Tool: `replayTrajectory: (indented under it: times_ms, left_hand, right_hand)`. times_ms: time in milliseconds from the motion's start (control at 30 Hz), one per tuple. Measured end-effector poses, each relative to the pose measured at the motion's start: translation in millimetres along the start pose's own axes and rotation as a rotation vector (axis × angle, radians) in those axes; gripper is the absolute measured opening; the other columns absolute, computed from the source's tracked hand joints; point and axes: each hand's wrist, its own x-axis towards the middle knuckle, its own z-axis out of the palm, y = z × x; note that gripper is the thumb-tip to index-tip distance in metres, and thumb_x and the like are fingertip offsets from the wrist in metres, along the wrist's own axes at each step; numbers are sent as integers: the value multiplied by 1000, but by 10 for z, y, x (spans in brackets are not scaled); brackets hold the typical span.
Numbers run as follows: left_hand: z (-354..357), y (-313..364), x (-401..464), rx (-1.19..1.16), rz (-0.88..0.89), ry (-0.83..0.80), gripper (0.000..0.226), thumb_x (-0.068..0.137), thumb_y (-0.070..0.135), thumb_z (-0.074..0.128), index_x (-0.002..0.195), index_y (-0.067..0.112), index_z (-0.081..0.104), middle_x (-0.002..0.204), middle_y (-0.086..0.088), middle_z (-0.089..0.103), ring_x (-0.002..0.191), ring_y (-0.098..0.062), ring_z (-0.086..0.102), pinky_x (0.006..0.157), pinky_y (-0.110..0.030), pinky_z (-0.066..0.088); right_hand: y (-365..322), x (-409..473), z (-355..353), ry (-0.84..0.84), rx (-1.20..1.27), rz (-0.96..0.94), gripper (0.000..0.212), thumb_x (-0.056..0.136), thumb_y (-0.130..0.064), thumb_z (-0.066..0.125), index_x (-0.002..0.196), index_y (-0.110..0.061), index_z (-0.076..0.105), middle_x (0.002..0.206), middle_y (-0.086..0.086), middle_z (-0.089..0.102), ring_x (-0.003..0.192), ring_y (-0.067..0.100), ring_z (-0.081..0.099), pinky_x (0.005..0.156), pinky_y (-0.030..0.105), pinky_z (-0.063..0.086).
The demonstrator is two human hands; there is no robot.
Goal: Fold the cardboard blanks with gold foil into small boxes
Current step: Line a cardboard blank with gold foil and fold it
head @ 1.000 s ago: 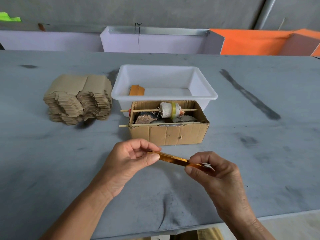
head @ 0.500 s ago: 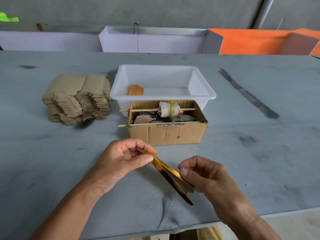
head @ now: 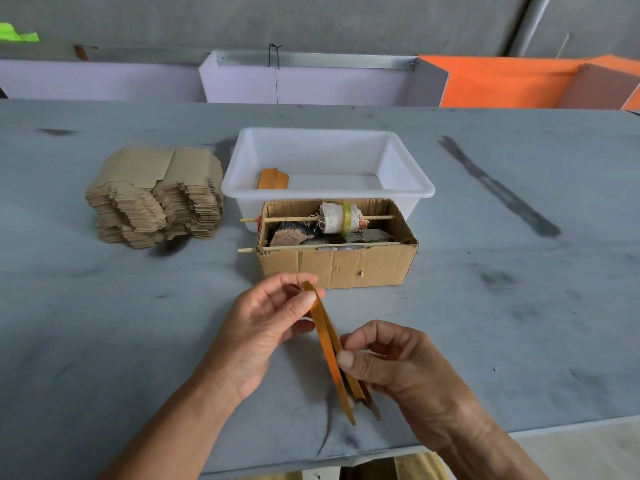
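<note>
Above the near edge of the grey worktop (head: 104, 323), a gold-foil blank (head: 329, 348) held edge-on, two thin leaves splayed slightly and running from far-left down to near-right; pinched at its far end between thumb and fingers of the left hand (head: 266, 323); pinched lower down, near the middle, by thumb and curled fingers of the right hand (head: 398, 362); hands apart, each clamped on the blank, lower tips of the leaves jutting past the right hand toward the near edge. Toward the middle of the worktop, an open cardboard box (head: 336, 251) with two thin sticks laid across its top, a cloth-wrapped roll on the farther stick, dark lumps beneath; touching or just behind it, a white plastic tub (head: 415, 188) with one orange-gold piece (head: 273, 179) leaning inside at its left end. Toward the left edge, beside the tub, a tall stack of plain brown blanks (head: 156, 195), notched edges facing the near side.
</note>
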Motion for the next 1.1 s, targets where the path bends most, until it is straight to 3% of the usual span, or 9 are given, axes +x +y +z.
replayTrajectory:
  times_ms: [200,467,633,700,933,1100]
  left_hand:
    - [155,-85,-55,-78,-101,66,49,73,33,64,121,25,58,100,-16,71,83,-27,68,64,-33,56]
    - [215,-113,-65,-67,-132,73,37,75,35,60,102,9,66,93,-16,72,76,-18,68,62,-30,55]
    - [205,-110,-36,-56,-145,86,30,73,32,63,92,10,70,91,-18,72,78,-29,69,73,-43,56]
    - [208,-112,-31,-66,-155,80,26,71,31,64,87,12,72,90,-18,72,75,-27,69,69,-39,58]
    - [238,-113,-19,-111,-183,93,33,70,28,66,92,4,68,87,-20,72,68,-29,70,57,-33,57]
    - [233,-143,-22,-72,-143,144,33,68,29,65,93,8,68,87,-18,73,71,-30,70,67,-41,58]
  right_hand:
    - [38,27,95,73,55,-31,18,53,-16,80,65,-10,69,76,12,72,63,20,64,57,23,51]
    - [90,21,184,128,-42,-112,14,55,-20,80,62,-17,68,70,12,71,57,21,64,56,26,52]
    - [133,39,162,150,-4,-102,43,50,-24,84,83,-6,64,84,9,70,64,19,62,56,21,50]
    - [141,44,164,127,54,-88,46,50,-22,85,86,-2,63,79,7,68,65,17,62,56,21,51]
    - [152,63,159,138,71,-88,43,49,-29,84,80,-6,65,67,-1,66,61,12,64,53,21,49]
    - [140,35,169,142,-7,-150,33,54,-23,85,78,-8,69,70,3,69,60,14,65,53,20,50]
